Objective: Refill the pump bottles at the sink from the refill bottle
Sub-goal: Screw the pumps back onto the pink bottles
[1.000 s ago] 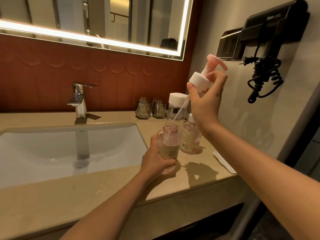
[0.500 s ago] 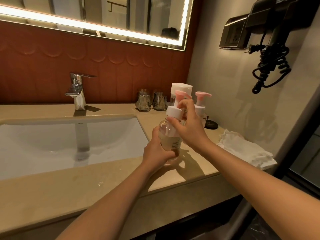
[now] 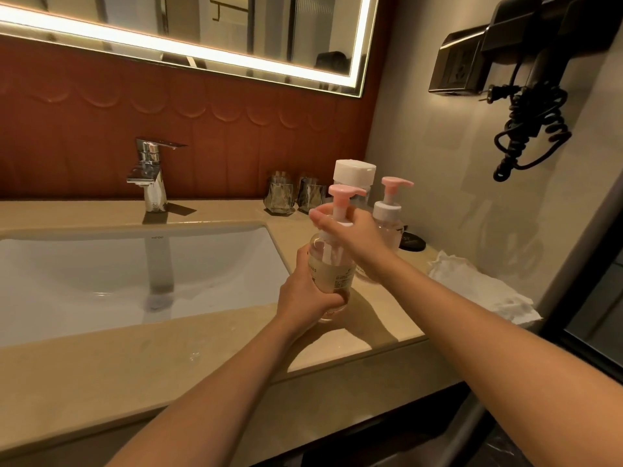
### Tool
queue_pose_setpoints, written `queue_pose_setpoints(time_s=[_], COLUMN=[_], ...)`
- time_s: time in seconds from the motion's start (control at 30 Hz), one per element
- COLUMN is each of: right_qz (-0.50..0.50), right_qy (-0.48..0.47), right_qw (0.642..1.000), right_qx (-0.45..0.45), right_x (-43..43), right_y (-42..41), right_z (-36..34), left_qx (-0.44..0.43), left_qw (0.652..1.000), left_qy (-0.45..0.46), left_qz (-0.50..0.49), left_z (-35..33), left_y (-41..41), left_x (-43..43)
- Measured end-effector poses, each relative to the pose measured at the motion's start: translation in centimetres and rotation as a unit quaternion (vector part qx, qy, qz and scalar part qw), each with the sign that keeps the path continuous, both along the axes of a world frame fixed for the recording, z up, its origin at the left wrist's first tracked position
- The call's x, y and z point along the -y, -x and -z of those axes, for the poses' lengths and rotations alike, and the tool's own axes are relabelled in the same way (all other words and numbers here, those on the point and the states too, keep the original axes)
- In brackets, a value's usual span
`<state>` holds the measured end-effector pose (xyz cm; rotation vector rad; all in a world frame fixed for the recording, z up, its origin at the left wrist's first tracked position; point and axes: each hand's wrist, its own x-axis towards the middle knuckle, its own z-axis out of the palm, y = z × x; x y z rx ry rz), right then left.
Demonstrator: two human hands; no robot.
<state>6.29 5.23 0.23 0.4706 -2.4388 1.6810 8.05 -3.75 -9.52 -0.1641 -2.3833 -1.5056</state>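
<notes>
the near pump bottle [image 3: 332,274] stands upright close to the countertop's [image 3: 188,369] front edge, just right of the sink's [image 3: 101,264] right rim, and is partly filled with pale liquid. whether its base sits on the stone or hangs a touch above it i cannot tell. the left hand [image 3: 303,298] is wrapped narrow round the bottle's lower body, fingers curled across the label. the right hand [image 3: 352,235] comes in from above and from the right, fingers closed round the white collar under the pink pump [image 3: 342,193], whose spout points right, toward the wall.

what the next move turns on, as i judge it: the bottle's long axis is vertical and the pump stem runs down that same line, so the right hand sits directly over the left with the neck between them. seating the collar looks like a twist about that upright axis, the right hand turning while the left holds the body against it. a tilt would risk cross-threading.

toward the back right corner the second pump bottle [image 3: 387,227] stands with its pump on, and the white-capped refill bottle [image 3: 354,173] stands just behind the pair. a crumpled white cloth [image 3: 478,288] lies at the right edge.
</notes>
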Motion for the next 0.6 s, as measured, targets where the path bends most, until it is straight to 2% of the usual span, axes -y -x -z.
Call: queue_pose_setpoints(time_s=[0.1, 0.2, 0.27, 0.37, 0.5, 0.6], right_qz=[0.077, 0.178, 0.203, 0.177, 0.043, 0.029], right_qy=[0.008, -0.079, -0.117, -0.09, -0.045, -0.035], right_qw=[0.996, 0.975, 0.965, 0.977, 0.998, 0.999], right_qx=[-0.054, -0.111, -0.12, -0.077, -0.001, -0.009], right_x=[0.7, 1.3, 1.5, 1.5, 1.0, 0.7], right_y=[-0.3, -0.9, -1.1, -0.8, -0.2, -0.2], right_z=[1.1, 2.2, 2.2, 1.1, -1.0, -0.7], left_qx=[0.0, 0.0, 0.005, 0.005, -0.001, -0.002], left_qw=[1.0, 1.0, 1.0, 1.0, 1.0, 1.0], left_qy=[0.005, -0.001, -0.015, -0.013, 0.008, 0.01], left_qz=[-0.005, -0.013, -0.018, -0.013, -0.001, -0.003], left_z=[0.1, -0.1, -0.2, -0.3, -0.1, -0.2], left_y=[0.1, 0.1, 0.0, -0.1, -0.2, -0.2], left_x=[0.0, -0.3, -0.4, -0.3, 0.2, 0.1])
